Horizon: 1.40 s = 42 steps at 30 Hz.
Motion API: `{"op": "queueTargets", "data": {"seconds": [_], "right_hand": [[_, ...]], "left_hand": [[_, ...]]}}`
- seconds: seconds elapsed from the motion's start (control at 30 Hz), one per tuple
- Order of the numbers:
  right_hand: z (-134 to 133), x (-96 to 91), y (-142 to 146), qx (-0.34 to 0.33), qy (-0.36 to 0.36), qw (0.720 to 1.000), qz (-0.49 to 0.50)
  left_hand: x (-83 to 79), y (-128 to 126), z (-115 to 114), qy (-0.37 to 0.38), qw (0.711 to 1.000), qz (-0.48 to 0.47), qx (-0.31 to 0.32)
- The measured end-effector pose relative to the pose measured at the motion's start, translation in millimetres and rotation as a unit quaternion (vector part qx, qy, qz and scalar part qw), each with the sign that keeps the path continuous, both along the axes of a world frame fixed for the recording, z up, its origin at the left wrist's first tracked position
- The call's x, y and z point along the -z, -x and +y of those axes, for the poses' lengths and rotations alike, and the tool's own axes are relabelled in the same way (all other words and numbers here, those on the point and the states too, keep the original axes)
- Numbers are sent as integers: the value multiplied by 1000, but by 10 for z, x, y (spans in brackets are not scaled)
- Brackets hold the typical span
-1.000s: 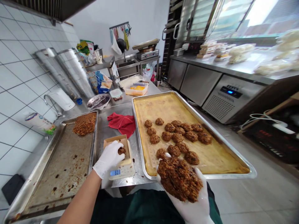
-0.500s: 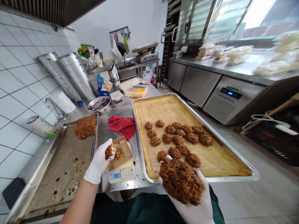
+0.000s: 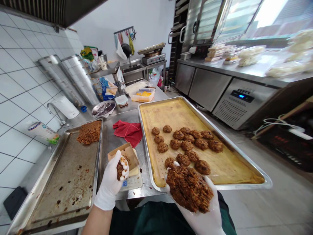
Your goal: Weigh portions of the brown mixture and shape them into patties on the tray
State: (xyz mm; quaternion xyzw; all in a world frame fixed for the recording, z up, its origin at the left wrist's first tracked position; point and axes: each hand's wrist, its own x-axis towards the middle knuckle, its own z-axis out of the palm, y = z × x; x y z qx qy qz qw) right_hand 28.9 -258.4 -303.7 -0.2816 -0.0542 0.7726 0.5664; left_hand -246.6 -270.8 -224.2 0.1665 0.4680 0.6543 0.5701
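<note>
My left hand [image 3: 111, 182], in a white glove, is closed around a small lump of brown oat dough [image 3: 119, 169] just in front of the cardboard box [image 3: 127, 153] that sits on the small scale [image 3: 133, 182]. My right hand [image 3: 204, 215], also gloved, lies palm up under a large mound of the same dough [image 3: 188, 188] near the front edge of the right tray [image 3: 244, 153]. That paper-lined tray holds several shaped dough rounds [image 3: 186, 145].
The left metal tray [image 3: 49, 182] carries a dough heap [image 3: 90, 132] at its far end and scattered crumbs. A red cloth [image 3: 128, 131] lies between the trays. Behind stand a metal bowl [image 3: 103, 108], plastic containers [image 3: 142, 95] and a sink. A steel counter [image 3: 220, 81] runs along the right.
My left hand took a lump of dough out of the box on the scale and drew it back toward me. The right hand with its mound stayed nearly still.
</note>
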Motion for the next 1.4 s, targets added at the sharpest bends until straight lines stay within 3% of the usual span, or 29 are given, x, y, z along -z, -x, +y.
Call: {"op": "queueTargets", "data": {"seconds": [0.13, 0.3, 0.53, 0.8, 0.9, 1.13, 1.27, 1.4], "right_hand": [[5, -53, 16, -10, -36, 999, -20], [25, -50, -16, -14, -27, 999, -36], [35, -38, -59, -20, -8, 999, -26], [26, -197, -53, -3, 49, 998, 40], [12, -268, -59, -11, 55, 997, 60], [-22, -456, -48, 5, 39, 997, 61], [-37, -538, -99, 9, 52, 996, 69], [-43, -594, -142, 10, 42, 997, 68]], "left_hand": [[0, -29, 10, 9, 1000, -14, -6], [8, 1, -34, 3, 995, -47, 84], [119, -92, -38, -6, 999, -20, -41], [9, -221, -45, 33, 997, 73, 22], [5, -252, 0, 14, 998, 43, 42], [96, -389, 304, 72, 994, 79, 13], [68, -506, 570, 54, 990, 69, 108], [31, -682, 927, 48, 970, 169, 165]]}}
